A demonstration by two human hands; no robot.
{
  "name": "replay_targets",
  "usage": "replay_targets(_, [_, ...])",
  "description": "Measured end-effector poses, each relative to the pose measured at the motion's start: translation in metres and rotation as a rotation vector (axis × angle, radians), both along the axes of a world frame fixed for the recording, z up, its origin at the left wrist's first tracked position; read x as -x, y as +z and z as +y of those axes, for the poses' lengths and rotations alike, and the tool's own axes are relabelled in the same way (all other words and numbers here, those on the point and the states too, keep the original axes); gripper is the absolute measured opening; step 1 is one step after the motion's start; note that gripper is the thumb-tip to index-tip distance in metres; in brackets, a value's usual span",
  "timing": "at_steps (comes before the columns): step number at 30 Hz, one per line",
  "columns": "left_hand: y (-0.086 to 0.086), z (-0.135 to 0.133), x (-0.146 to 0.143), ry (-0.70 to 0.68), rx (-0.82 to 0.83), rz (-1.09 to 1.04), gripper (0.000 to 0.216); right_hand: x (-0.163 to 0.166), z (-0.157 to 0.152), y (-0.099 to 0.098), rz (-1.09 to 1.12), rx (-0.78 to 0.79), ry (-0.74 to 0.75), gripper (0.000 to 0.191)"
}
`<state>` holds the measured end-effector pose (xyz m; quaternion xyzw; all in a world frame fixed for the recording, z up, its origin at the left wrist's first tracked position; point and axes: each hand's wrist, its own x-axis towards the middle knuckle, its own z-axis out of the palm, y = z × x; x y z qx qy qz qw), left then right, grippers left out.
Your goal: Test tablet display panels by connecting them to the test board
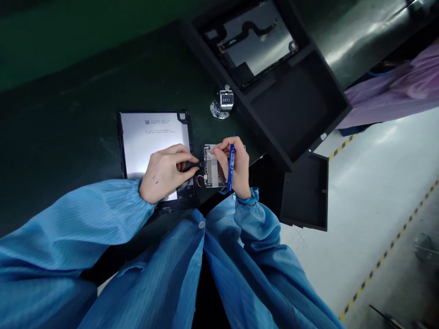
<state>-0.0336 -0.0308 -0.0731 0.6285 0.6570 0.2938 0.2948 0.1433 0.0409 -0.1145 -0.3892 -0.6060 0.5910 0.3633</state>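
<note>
A small circuit board with a grey shield lies on the dark bench beside an open tablet frame with a white inner panel. My left hand rests on the frame's right edge, its fingers pinched on a small black part with red wires at the board's left side. My right hand holds a blue marker pen against the palm while its fingertips press on the board's top edge.
A metal tally counter stands behind the board. A black foam tray at the upper right holds another tablet frame. A second black tray hangs off the bench edge. A person's purple sleeve shows far right.
</note>
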Motion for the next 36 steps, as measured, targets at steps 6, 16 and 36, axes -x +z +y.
replay_targets(6, [-0.002, 0.001, -0.001, -0.005, 0.019, 0.003, 0.013, 0.0, 0.0, 0.001, -0.009, 0.01, 0.003, 0.021])
replay_targets(16, [0.001, 0.003, 0.0, -0.026, 0.038, 0.055, 0.011, -0.001, -0.002, 0.001, -0.052, 0.006, 0.018, 0.022])
replay_targets(36, [-0.005, 0.008, -0.005, -0.071, -0.001, 0.117, 0.011, 0.0, 0.009, 0.007, -0.367, -0.24, 0.251, 0.024])
